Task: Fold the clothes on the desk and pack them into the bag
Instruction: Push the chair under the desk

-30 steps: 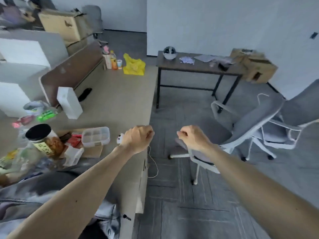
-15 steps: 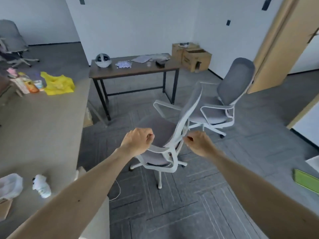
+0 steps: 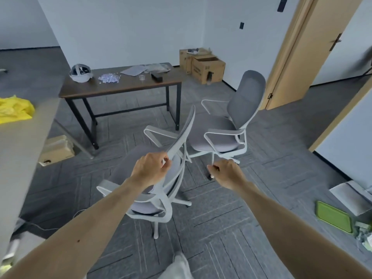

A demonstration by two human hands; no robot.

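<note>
Left hand (image 3: 150, 168) is raised over the floor with fingers curled in and thumb against the forefinger; nothing is visible in its grasp. It overlaps the backrest edge of the near office chair (image 3: 128, 168), and contact cannot be confirmed. Right hand (image 3: 227, 173) is level with it and apart from it, fingers likewise curled with the tips drawn together, and nothing is seen held. A crumpled yellow bag (image 3: 14, 108) lies on the light worktop (image 3: 24, 148) at the far left, well apart from both hands. A second office chair (image 3: 249, 91) stands just behind the first. A dark side table (image 3: 124, 85) carries a white helmet (image 3: 80, 73). Cardboard boxes (image 3: 207, 67) sit against the wall. A green tray (image 3: 334, 216) lies on the floor at right.
</note>
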